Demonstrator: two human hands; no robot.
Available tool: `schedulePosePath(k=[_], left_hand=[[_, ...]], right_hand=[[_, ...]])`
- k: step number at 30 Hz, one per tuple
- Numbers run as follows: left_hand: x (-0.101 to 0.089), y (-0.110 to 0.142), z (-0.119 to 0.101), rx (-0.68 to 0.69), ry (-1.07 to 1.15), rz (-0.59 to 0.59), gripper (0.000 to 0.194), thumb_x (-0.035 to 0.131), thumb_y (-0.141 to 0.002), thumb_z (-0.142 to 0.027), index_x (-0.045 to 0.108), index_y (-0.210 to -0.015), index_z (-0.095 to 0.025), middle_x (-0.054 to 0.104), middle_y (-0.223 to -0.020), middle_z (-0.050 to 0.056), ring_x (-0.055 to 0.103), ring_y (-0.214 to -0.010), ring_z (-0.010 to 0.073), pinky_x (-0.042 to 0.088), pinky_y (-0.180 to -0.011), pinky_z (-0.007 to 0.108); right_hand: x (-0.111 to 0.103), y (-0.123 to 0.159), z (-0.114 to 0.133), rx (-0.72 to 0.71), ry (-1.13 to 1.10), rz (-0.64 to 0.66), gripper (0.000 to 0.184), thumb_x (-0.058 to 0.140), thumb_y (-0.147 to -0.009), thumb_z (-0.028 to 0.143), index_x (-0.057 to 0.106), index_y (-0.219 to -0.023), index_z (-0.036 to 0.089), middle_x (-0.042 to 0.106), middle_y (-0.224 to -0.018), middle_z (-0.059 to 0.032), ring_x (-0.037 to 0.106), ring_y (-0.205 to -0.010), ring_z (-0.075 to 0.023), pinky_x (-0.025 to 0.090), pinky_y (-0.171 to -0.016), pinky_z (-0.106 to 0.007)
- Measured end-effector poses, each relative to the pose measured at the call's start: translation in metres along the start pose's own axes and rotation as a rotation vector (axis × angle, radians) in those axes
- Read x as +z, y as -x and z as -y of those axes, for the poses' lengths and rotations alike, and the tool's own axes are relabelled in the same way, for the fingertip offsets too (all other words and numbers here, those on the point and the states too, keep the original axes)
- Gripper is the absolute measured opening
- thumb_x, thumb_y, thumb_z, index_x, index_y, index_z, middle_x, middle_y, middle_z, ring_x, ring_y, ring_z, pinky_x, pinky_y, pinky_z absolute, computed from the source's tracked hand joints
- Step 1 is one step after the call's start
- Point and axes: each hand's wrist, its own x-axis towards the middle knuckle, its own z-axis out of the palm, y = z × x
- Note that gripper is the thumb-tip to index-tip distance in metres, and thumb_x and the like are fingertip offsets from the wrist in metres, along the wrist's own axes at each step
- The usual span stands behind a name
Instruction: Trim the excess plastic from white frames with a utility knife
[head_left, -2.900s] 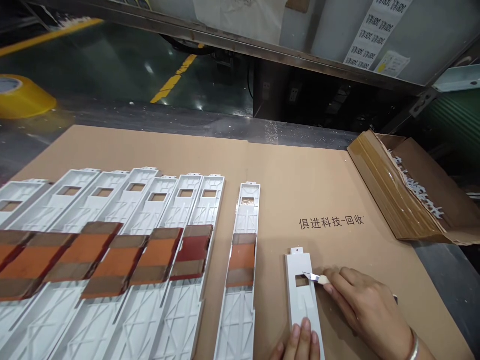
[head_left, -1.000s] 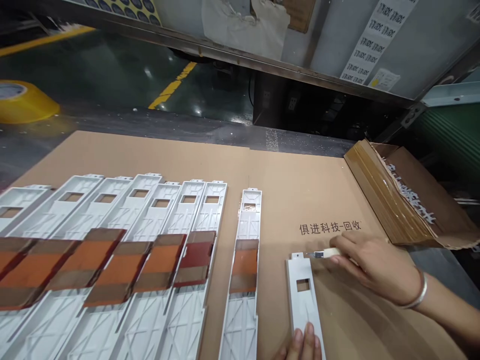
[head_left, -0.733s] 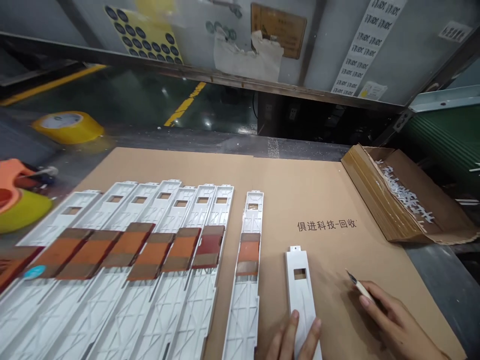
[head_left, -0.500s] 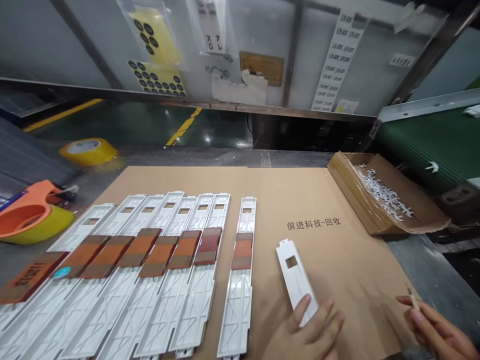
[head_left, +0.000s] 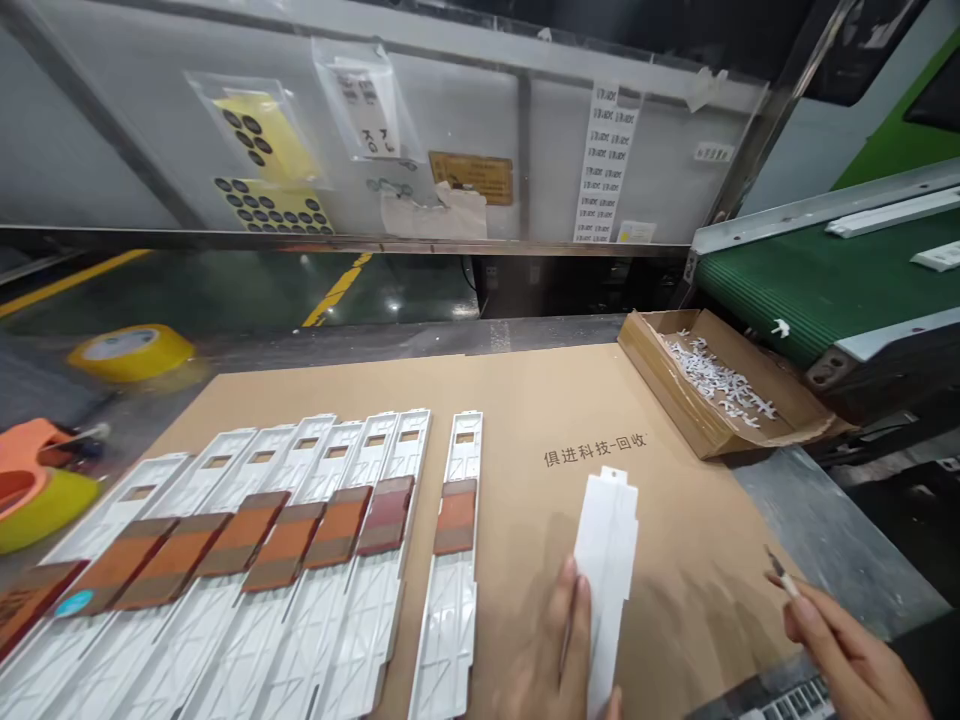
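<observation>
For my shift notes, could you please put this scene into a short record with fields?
Left hand: holding a white panel
Right hand: holding a knife, apart from the white panel
Row of panels: side by side, blocks across them
Single panel: beside the row, one block on it
Box: small white pieces inside
Belt: green, beyond the box
</observation>
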Motion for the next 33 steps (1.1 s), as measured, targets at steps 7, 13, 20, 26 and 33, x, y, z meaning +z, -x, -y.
schedulePosePath(k=[7,13,20,26,33], left_hand=[[0.029,0.042,0.008,-0.18,-0.026,0.116,0.065,0.055,-0.065,-0.025,0.05,-0.128,-0.008,0.055,-0.131,0.013,0.068,-0.083,0.0206,0.056,-0.057,0.026],[0.028,0.044,0.009,-0.112,-0.104,0.173,0.063,0.052,-0.07,-0.024,0.047,-0.129,-0.003,0.055,-0.131,0.017,0.066,-0.097,0.023,0.055,-0.058,0.025],[0.029,0.04,0.003,-0.152,-0.103,0.127,0.047,0.039,-0.08,-0.021,0.054,-0.118,0.001,0.063,-0.118,0.022,0.063,-0.061,0.0151,0.048,-0.047,0.025],[0.029,0.041,0.002,-0.188,-0.095,0.159,0.048,0.043,-0.077,-0.022,0.056,-0.118,-0.002,0.066,-0.113,0.021,0.059,-0.053,0.0141,0.048,-0.045,0.025],[0.021,0.043,0.007,-0.372,0.124,0.068,0.052,0.044,-0.078,-0.023,0.049,-0.127,-0.007,0.057,-0.125,0.019,0.064,-0.101,0.0242,0.057,-0.071,0.028]], right_hand=[[0.07,0.001,0.08,-0.398,0.04,0.33,0.023,0.043,-0.094,0.032,0.057,-0.112,0.026,0.071,-0.103,-0.0032,0.068,-0.094,-0.0167,0.055,-0.076,-0.021],[0.097,0.001,0.112,-0.468,-0.024,0.567,0.03,0.047,-0.092,0.032,0.053,-0.119,0.021,0.07,-0.107,-0.007,0.067,-0.095,-0.0193,0.055,-0.077,-0.026],[0.117,-0.007,0.134,-0.432,-0.121,0.886,0.057,0.047,-0.081,0.018,0.043,-0.138,0.023,0.072,-0.098,-0.0058,0.068,-0.081,-0.021,0.054,-0.072,-0.032],[0.122,-0.012,0.139,-0.377,-0.072,0.944,0.047,0.051,-0.085,0.029,0.052,-0.132,0.026,0.072,-0.092,-0.0062,0.068,-0.08,-0.0229,0.054,-0.07,-0.032],[0.089,-0.008,0.124,-0.023,-0.387,0.796,0.032,0.052,-0.088,0.042,0.062,-0.114,0.025,0.067,-0.095,-0.0056,0.063,-0.091,-0.0201,0.049,-0.082,-0.027]])
